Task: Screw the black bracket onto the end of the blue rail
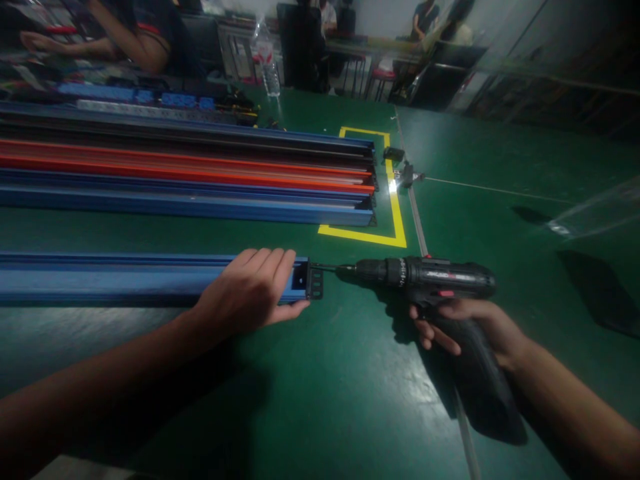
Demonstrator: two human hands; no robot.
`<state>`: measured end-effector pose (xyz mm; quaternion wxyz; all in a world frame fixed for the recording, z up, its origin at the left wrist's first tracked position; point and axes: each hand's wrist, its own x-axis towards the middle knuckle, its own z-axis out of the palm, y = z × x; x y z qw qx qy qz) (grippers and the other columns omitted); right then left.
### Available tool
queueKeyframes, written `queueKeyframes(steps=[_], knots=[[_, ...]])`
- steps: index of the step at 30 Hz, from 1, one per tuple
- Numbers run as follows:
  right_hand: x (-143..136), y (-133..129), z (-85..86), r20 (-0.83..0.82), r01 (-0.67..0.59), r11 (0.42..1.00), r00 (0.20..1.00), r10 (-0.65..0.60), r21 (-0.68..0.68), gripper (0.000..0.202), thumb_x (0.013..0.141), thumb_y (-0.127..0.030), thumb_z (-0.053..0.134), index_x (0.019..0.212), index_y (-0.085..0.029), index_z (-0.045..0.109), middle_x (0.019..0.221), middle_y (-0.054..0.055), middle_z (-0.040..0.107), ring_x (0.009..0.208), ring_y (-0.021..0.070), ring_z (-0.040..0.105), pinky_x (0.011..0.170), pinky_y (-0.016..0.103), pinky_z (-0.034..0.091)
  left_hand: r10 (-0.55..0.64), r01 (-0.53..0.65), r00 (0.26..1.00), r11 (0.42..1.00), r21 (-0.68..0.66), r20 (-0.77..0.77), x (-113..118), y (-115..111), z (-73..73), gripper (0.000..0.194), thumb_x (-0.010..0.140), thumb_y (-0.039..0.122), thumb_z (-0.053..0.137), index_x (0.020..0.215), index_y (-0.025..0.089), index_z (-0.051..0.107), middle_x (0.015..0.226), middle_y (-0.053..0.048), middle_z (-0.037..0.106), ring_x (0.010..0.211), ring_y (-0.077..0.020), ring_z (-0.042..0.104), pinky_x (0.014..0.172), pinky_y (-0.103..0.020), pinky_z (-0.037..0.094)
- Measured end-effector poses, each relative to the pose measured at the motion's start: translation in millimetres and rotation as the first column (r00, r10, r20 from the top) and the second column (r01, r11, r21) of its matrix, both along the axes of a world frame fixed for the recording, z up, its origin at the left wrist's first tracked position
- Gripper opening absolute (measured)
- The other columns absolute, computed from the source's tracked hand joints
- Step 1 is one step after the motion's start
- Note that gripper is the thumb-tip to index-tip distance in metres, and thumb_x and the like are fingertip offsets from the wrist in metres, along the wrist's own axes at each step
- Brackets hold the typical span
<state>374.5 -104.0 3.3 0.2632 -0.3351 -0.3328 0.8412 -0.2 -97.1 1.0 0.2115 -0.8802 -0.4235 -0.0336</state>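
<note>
My left hand is wrapped over the right end of a long blue metal profile, its thumb along the near side. A black slotted end bracket sits at the tip of that profile. Held by its grip in my right hand is a black cordless drill, lying sideways with the chuck toward the left. Its long thin bit reaches the far corner of the end bracket; whether it sits in a screw there I cannot tell.
Several blue, black and orange profiles lie side by side farther back, ends inside a yellow tape outline. Beyond them stand a plastic bottle and blue sockets. Small black parts lie near a table seam. A co-worker's arm shows upper left.
</note>
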Motion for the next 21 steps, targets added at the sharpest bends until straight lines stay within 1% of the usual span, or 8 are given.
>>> queueKeyframes(steps=[3,6,9,16,21], knots=[[0.9,-0.4,-0.5,0.004,-0.002,1.0,1.0,0.002,-0.008,0.031,0.083,-0.024,0.063,0.104,-0.006,0.078,0.063,0.007,0.075,0.056,0.0137,0.068,0.078,0.028,0.059,-0.013,0.013,1.0,1.0,0.016,0.005,0.4,-0.3,-0.7,0.071,0.096,0.064,0.042,0.122,0.0,0.061,0.098,-0.016,0.065,0.084,-0.0285,0.06,0.072,-0.039,0.047],[1.5,-1.2,-1.0,0.009,-0.002,1.0,1.0,0.002,-0.007,0.031,0.083,-0.024,0.062,0.104,-0.006,0.078,0.066,0.008,0.076,0.055,0.0131,0.067,0.077,0.028,0.058,-0.02,0.019,1.0,0.999,0.03,0.02,1.2,-0.4,-0.8,0.071,0.096,0.063,0.043,0.121,0.0,0.062,0.097,-0.016,0.065,0.084,-0.0284,0.06,0.072,-0.039,0.047],[1.2,-1.3,-1.5,0.012,0.002,1.0,1.0,-0.002,0.005,0.032,0.083,-0.025,0.063,0.104,-0.006,0.078,0.067,0.008,0.075,0.053,0.0125,0.065,0.077,0.028,0.058,-0.018,0.017,0.999,1.0,0.022,0.034,1.4,0.0,-0.5,0.068,0.096,0.062,0.043,0.12,0.002,0.063,0.098,-0.016,0.065,0.084,-0.0285,0.061,0.072,-0.039,0.047],[1.4,-0.6,-2.1,0.015,-0.001,1.0,1.0,0.001,-0.008,0.032,0.082,-0.026,0.063,0.103,-0.008,0.079,0.059,0.006,0.074,0.062,0.0174,0.07,0.077,0.029,0.057,-0.019,0.018,0.998,1.0,0.009,0.052,1.3,1.2,-1.4,0.067,0.095,0.063,0.045,0.119,0.003,0.063,0.097,-0.015,0.065,0.083,-0.0281,0.06,0.071,-0.039,0.046],[0.8,-1.7,-0.3,0.015,0.001,1.0,1.0,-0.001,0.001,0.031,0.082,-0.027,0.064,0.103,-0.009,0.079,0.057,0.006,0.073,0.061,0.0177,0.069,0.075,0.029,0.057,-0.007,0.008,0.999,1.0,-0.025,0.045,1.0,0.3,0.4,0.068,0.095,0.063,0.046,0.121,0.002,0.062,0.098,-0.016,0.065,0.084,-0.0279,0.059,0.072,-0.039,0.046]])
